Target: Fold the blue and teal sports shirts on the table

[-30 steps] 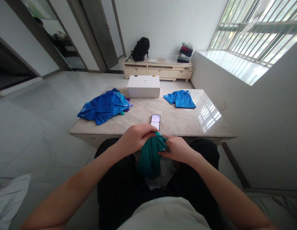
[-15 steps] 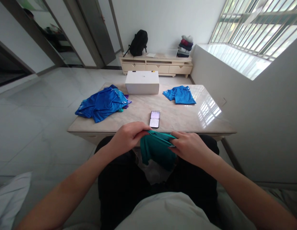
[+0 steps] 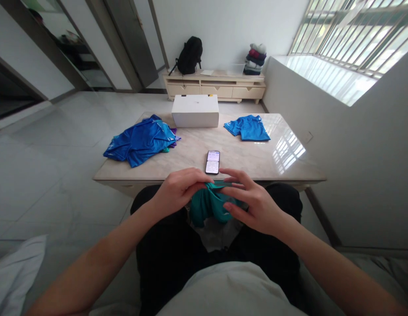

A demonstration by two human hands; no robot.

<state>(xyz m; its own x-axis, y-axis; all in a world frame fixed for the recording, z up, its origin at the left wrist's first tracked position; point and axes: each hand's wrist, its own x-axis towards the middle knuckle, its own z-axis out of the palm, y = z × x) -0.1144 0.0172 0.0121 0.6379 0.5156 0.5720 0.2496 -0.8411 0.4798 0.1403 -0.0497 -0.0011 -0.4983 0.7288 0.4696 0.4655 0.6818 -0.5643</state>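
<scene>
A teal garment (image 3: 204, 208) hangs bunched over the gap between my knees, just in front of the table's near edge. My left hand (image 3: 180, 188) pinches its top edge between thumb and fingers. My right hand (image 3: 256, 199) has its fingers spread apart at the garment's right side. Its fingertips are at the cloth and partly in front of it; whether they touch it is hard to see. A phone (image 3: 212, 162) with a lit screen lies on the table (image 3: 184, 160) just beyond my hands.
Blue shiny clothing (image 3: 141, 142) lies heaped at the table's left, with purple and green cloth under it. A blue garment (image 3: 251, 128) lies folded at the right. A white box (image 3: 195, 117) stands at the back. Behind, a low cabinet (image 3: 217, 91) holds a backpack (image 3: 190, 57) and stacked clothes (image 3: 255, 61).
My right hand has let go of the teal garment's edge and its fingers have spread. The cloth has bunched up toward the left hand, which keeps its pinch.
</scene>
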